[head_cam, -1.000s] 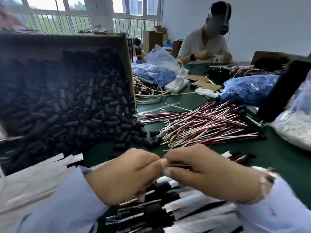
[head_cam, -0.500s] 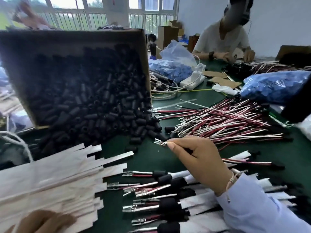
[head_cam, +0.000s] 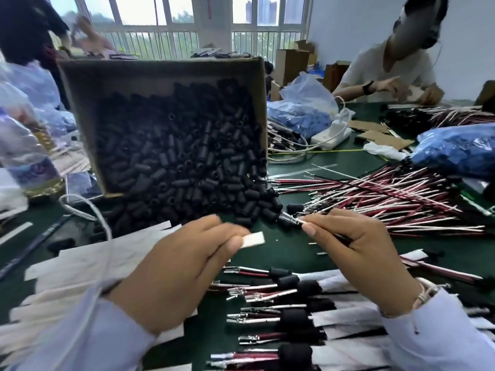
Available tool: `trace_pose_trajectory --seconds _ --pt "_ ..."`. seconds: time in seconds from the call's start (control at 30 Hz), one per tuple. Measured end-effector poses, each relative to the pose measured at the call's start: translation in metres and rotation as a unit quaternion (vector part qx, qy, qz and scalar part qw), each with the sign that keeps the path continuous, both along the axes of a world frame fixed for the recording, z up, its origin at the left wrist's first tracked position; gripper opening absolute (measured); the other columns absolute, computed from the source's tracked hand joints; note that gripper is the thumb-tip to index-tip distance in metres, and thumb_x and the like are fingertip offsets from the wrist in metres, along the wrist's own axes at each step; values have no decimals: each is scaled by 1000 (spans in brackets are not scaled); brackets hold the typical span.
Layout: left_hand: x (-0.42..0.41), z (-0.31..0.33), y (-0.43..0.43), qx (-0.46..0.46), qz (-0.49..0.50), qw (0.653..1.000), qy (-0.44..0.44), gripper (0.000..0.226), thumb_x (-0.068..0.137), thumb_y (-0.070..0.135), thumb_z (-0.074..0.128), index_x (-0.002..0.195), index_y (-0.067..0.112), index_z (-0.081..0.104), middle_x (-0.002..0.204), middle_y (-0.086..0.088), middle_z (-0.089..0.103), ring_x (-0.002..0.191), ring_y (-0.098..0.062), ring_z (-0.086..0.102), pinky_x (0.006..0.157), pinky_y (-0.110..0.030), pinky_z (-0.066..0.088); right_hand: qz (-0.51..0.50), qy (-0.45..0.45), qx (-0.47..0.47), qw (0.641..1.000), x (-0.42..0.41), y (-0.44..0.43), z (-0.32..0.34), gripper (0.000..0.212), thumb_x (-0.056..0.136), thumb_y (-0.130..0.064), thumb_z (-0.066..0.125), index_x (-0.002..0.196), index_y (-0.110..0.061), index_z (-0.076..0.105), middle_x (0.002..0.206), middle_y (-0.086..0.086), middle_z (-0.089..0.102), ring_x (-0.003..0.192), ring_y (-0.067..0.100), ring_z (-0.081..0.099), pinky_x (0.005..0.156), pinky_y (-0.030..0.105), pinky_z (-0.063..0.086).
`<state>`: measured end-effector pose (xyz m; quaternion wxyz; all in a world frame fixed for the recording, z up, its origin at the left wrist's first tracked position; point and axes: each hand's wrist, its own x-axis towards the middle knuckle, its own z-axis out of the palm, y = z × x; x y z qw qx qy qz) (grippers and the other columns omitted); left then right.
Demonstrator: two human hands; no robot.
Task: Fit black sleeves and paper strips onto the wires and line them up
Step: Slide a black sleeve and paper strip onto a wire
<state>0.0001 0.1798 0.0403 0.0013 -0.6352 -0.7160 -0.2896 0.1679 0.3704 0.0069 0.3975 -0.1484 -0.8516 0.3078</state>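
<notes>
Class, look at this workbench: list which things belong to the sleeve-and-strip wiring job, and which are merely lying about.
Job:
left hand pinching a strip
right hand holding a wire
sleeves in the box
wire pile
strip pile
finished row

Lying about:
blue bag
power strip
bottle
cardboard scraps

Black sleeves (head_cam: 174, 156), short matte tubes, filled a tilted cardboard box (head_cam: 160, 73) and spilled from its open corner onto the green counter (head_cam: 284, 253). The left hand (head_cam: 182, 271) pinched a white paper strip (head_cam: 253, 239). The right hand (head_cam: 356, 253) pinched one wire (head_cam: 290, 219), its metal terminal pointing left at the spill. Loose red-and-white wires (head_cam: 388, 199) lay heaped behind. Finished wires (head_cam: 281, 317), each with a sleeve and a strip, lay side by side in front.
</notes>
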Motion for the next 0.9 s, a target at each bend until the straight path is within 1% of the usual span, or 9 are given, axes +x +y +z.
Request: trace_pose_trajectory --seconds 0.03,0.07,0.13,0.3,0.4,0.47,0.53,0.7,0.9 --pt "3 2 10 13 -1 1000 3 43 95 56 21 110 38 58 93 18 54 90 -3 54 78 -30 46 11 8 0 1000 2 -1 1 13 87 -42 64 96 -39 73 69 -21 62 66 6 60 60 12 41" --pt "2 7 22 -6 -6 1000 17 43 95 55 20 107 37 57 91 18 53 86 -4 54 75 -32 47 19 17 -6 1000 3 -2 1 15 87 -43 63 95 -38 74 68 -18 61 64 7 59 59 13 40" --pt "1 6 38 10 -11 999 49 44 95 56 20 107 34 55 93 19 53 82 -4 55 71 -35 48 23 36 -22 999 6 -3 3 18 86 -44 61 95 -37 74 65 -14 59 61 9 57 56 14 39" --pt "-9 -3 47 14 -46 999 12 49 95 60 20 117 35 56 98 18 60 86 -4 59 71 -35 50 32 53 -23 998 9 -3 6 18 85 -38 62 96 -32 75 64 -10 58 58 10 54 53 17 39" --pt "-10 -6 47 44 -41 998 32 44 96 55 25 111 32 59 92 22 56 78 -2 58 65 -32 50 45 64 -19 997 11 -7 7 17 86 -35 63 94 -30 77 62 -7 56 55 11 51 51 15 37" --pt "-8 -5 49 63 -49 996 37 38 98 50 28 106 30 59 90 24 52 76 1 55 65 -29 49 45 70 -18 996 11 -9 9 18 86 -34 63 99 -29 75 62 -7 55 55 11 51 50 14 36" --pt "-7 -4 50 79 -61 995 12 35 99 45 32 102 27 60 89 23 52 78 1 55 66 -29 48 44 71 -16 996 11 -10 9 19 87 -33 63 102 -29 74 62 -8 54 53 11 49 50 14 34" --pt "-7 -1 46 93 -74 993 -1 31 98 42 37 101 24 63 89 24 51 80 2 54 68 -24 46 37 65 -7 997 11 -14 9 16 87 -32 64 98 -32 75 61 -4 52 53 14 49 49 18 35" --pt "-5 0 44 88 -67 994 24 31 98 44 37 101 27 63 88 24 51 76 0 55 63 -31 49 34 57 -1 998 11 -16 11 17 88 -34 63 99 -31 76 61 -4 52 54 15 50 48 22 36"
